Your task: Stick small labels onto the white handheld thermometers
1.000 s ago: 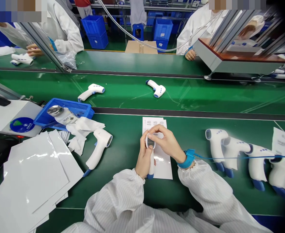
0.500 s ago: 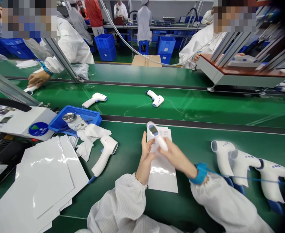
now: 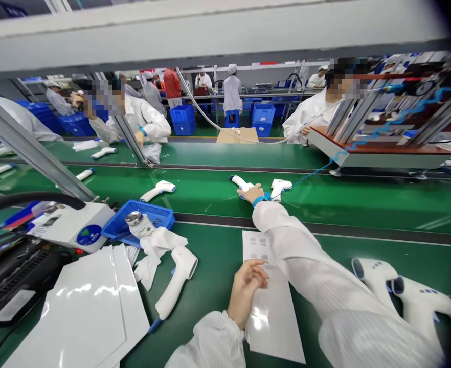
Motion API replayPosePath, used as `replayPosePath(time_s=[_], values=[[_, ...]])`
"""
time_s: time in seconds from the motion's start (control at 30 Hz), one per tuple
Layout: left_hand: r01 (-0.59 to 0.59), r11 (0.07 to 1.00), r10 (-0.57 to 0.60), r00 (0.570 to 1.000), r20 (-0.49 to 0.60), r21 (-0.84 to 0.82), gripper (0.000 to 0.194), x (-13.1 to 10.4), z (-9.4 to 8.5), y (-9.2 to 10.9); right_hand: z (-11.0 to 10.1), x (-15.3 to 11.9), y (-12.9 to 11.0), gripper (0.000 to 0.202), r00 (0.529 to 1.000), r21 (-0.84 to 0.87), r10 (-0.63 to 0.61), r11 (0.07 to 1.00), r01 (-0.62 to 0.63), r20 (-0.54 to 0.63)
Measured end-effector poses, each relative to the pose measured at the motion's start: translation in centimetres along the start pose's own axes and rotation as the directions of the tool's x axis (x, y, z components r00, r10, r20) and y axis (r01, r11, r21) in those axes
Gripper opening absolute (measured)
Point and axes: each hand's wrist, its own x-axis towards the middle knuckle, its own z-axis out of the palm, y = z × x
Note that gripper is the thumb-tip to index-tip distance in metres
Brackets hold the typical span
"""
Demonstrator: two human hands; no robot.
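Observation:
My right hand (image 3: 251, 193) reaches out over the green belt, its fingers around a white infrared thermometer (image 3: 241, 183) with a dark blue tip. A second infrared thermometer (image 3: 280, 188) lies on the belt just right of my wrist. Nearer to me, my left hand (image 3: 248, 283) hovers over a white label sheet (image 3: 275, 322), fingers loosely bent and apart, with nothing plainly held. Small grey print shows at the sheet's far end. Left of that hand, another white thermometer (image 3: 177, 278) lies on the bench.
A blue tray (image 3: 164, 220) holds a metal-topped bottle (image 3: 139, 222), with crumpled tissue (image 3: 160, 245) beside it. Glossy white sheets (image 3: 87, 306) cover the left bench. More thermometers (image 3: 421, 301) lie at right, partly behind my sleeve. A metal beam (image 3: 210, 33) crosses overhead. Co-workers sit opposite.
My right hand has moved forward from above the sheet to the belt. The thermometer it held appears to lie there now, and the hand is on another. My left hand's fingers have curled.

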Motion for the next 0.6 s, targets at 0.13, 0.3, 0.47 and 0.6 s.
replayPosePath(time_s=[0.13,0.3,0.47,0.6], values=[[-0.013,1.000,0.012,0.999,-0.043,-0.028,0.024,0.2,-0.7,-0.2,0.1,0.3,-1.1,0.032,0.986,0.112,-0.089,0.991,0.073,0.142],[0.047,0.937,-0.107,0.982,-0.155,-0.346,0.040,0.6,-1.5,0.6,-2.7,-3.0,1.6,0.033,0.827,0.346,-0.416,0.892,0.290,0.377],[0.062,0.910,-0.025,0.995,0.093,-0.411,0.084,-0.2,-1.2,2.6,-6.2,-10.7,5.8,0.036,0.572,0.482,-0.599,0.798,0.363,0.561],[0.085,0.996,-0.076,0.981,0.179,-0.042,0.102,-1.2,0.1,3.0,-8.0,-16.1,7.6,0.026,0.485,0.426,-0.735,0.674,0.604,0.475]])
